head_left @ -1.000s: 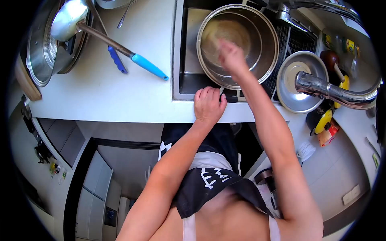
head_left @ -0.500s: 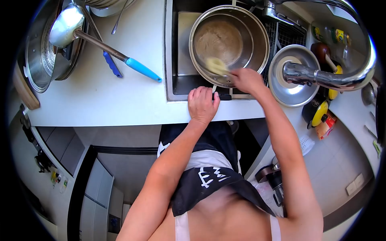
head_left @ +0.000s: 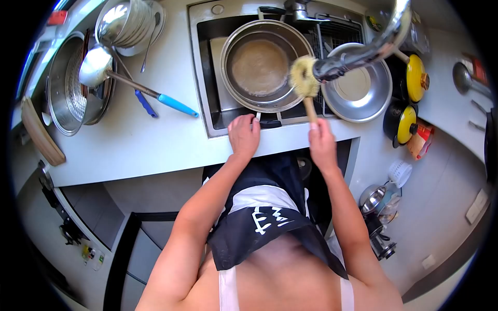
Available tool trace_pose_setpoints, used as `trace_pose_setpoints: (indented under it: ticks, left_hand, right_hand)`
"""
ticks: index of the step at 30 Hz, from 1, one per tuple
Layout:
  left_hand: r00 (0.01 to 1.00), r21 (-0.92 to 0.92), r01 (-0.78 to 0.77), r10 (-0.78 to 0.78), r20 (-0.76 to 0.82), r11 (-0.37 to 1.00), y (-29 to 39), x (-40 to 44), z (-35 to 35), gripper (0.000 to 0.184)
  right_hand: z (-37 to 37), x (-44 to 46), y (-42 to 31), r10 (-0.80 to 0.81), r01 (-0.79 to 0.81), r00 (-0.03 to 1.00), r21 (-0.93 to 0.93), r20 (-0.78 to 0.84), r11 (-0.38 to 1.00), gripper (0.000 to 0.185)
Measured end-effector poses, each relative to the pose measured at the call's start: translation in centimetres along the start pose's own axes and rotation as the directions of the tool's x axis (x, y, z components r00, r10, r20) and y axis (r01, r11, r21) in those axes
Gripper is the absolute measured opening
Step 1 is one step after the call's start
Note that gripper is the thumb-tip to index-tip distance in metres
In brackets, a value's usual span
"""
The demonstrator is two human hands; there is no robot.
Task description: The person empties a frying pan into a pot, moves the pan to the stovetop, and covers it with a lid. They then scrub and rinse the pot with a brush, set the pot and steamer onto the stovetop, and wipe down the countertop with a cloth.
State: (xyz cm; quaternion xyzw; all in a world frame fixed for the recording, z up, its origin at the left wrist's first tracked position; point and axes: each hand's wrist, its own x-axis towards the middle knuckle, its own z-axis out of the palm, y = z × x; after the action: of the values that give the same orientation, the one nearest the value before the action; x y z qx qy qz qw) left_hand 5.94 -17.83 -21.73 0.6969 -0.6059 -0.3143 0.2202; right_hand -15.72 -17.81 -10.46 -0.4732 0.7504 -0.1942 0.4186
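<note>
A wide metal pot (head_left: 259, 65) sits in the sink, its inside bottom brownish. My right hand (head_left: 322, 141) is closed around the wooden handle of a scrub brush (head_left: 305, 78). The brush's round pale bristle head is over the pot's right rim, beside the end of the faucet. At the sink's front edge, my left hand (head_left: 244, 136) has its fingers bent together and its thumb at the left end of the pot's black handle (head_left: 270, 124). Its fingertips are partly hidden.
The chrome faucet (head_left: 363, 54) arches over a metal bowl (head_left: 384, 98) right of the pot. Two yellow-lidded pots (head_left: 407, 124) stand farther right. On the left counter lie a blue-handled ladle (head_left: 176, 104), a metal strainer pot (head_left: 65, 111) and stacked bowls (head_left: 137, 31).
My right hand has drawn the brush from inside the pot to its right rim, with the bristles now pointing up. My left hand stays by the pot's handle. The whole view has shifted.
</note>
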Motion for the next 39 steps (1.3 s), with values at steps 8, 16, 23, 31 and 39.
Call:
trace_pose_setpoints:
  ticks: [8,16,23,31,39]
  left_hand:
    - [0.939,-0.332,0.335,-0.340,0.047,0.881,-4.6,7.2,-3.1,0.036]
    - [0.918,-0.216,0.392,-0.367,0.151,0.894,-5.7,13.6,-2.6,0.036]
    - [0.898,0.003,0.400,-0.392,0.199,0.917,-7.2,15.2,-2.7,0.033]
    - [0.820,-0.227,0.558,-0.489,0.296,0.798,-2.6,14.9,-4.7,0.019]
    - [0.804,-0.309,0.584,-0.481,0.350,0.751,-2.9,15.2,-4.7,0.019]
  right_hand:
    - [-0.9,-5.6,5.8,0.177,-0.168,0.984,0.323,0.001,0.931,0.030]
    - [-4.7,-7.6,15.7,0.227,-0.215,0.966,0.107,-0.121,0.971,0.029]
    - [-7.5,-3.5,16.6,0.033,-0.101,0.981,-0.354,-0.193,0.930,0.027]
    - [-5.5,-1.8,16.0,-0.075,-0.115,0.911,-0.424,-0.406,0.898,0.031]
    - [-3.0,-3.2,12.2,-0.277,0.045,0.794,-0.401,-0.542,0.915,0.031]
